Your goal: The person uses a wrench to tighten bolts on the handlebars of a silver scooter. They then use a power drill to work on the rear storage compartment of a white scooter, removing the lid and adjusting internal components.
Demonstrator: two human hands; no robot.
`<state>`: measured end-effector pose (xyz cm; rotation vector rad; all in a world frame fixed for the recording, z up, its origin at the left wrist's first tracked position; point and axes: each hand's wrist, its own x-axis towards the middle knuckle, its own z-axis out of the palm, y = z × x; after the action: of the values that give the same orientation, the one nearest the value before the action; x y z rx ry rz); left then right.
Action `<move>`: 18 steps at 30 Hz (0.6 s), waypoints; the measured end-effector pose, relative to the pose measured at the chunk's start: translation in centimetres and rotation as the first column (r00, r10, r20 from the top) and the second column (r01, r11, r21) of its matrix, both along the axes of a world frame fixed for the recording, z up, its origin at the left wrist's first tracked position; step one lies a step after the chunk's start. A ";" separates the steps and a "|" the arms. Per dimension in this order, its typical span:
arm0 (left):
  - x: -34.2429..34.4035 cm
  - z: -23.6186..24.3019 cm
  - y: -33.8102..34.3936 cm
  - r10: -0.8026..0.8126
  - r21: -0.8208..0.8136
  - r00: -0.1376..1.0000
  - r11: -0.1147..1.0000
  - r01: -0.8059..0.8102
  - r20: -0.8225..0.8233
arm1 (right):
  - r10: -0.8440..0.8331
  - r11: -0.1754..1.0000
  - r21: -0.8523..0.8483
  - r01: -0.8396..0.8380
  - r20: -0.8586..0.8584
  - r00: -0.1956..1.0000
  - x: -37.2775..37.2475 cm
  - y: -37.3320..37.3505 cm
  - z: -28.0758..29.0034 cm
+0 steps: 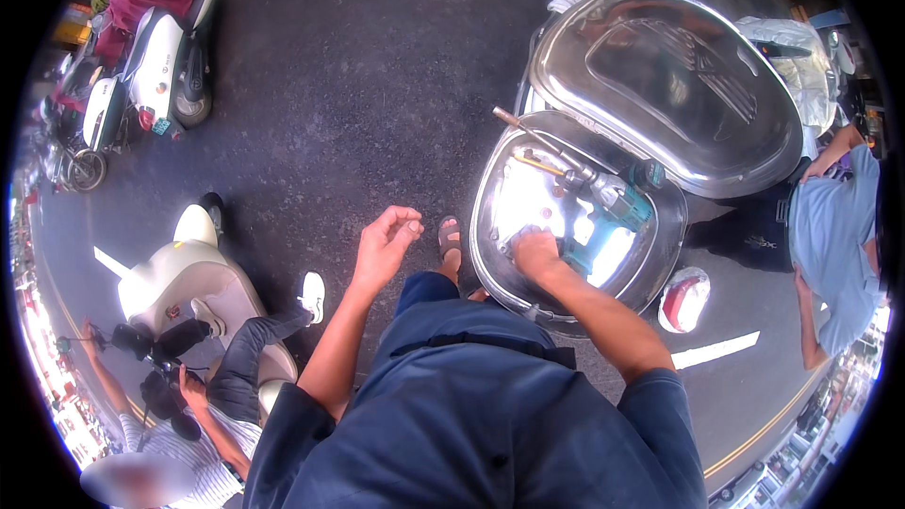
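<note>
Drill (620, 202) slants far-left to near-right, beyond our nearer right hand (535, 253) — fingers curled, grip we can't tell; left hand (386, 238) empty, half-open.

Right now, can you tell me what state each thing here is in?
Metal lid: swung open.
Metal tub: uncovered.
Teal power tool: lying in the tub.
Metal rod: slanted, one end at the tub's rim.
Left hand: raised, loosely curled, empty.
Right hand: inside the tub; grip hidden.
Cream scooter: upright, rider seated.
White scooter: upright.
</note>
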<state>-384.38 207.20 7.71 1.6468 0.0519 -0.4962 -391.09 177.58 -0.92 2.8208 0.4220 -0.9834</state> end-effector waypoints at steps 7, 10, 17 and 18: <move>-1.1 0.9 -1.4 -0.007 0.020 0.999 1.000 0.006 0.033 | 0.048 0.959 0.285 -0.005 -0.145 0.988 -0.7 -0.6 0.7; -2.1 1.5 -2.0 0.012 0.017 0.998 1.000 -0.013 0.056 | 0.016 0.945 0.326 0.031 -0.141 0.990 -0.9 -0.3 0.9; -9.0 2.7 -4.5 0.038 0.056 0.998 0.998 -0.041 0.051 | -0.377 0.242 0.899 0.366 -0.261 0.889 1.3 -0.9 7.8; -10.0 4.0 -5.7 0.027 0.042 0.995 0.999 -0.031 0.097 | -0.386 0.106 0.922 0.372 -0.307 0.870 1.4 -0.1 10.0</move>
<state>-394.39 201.53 11.76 1.7079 0.0150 -0.3956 -389.65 177.44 9.10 4.3446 0.3757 -0.9372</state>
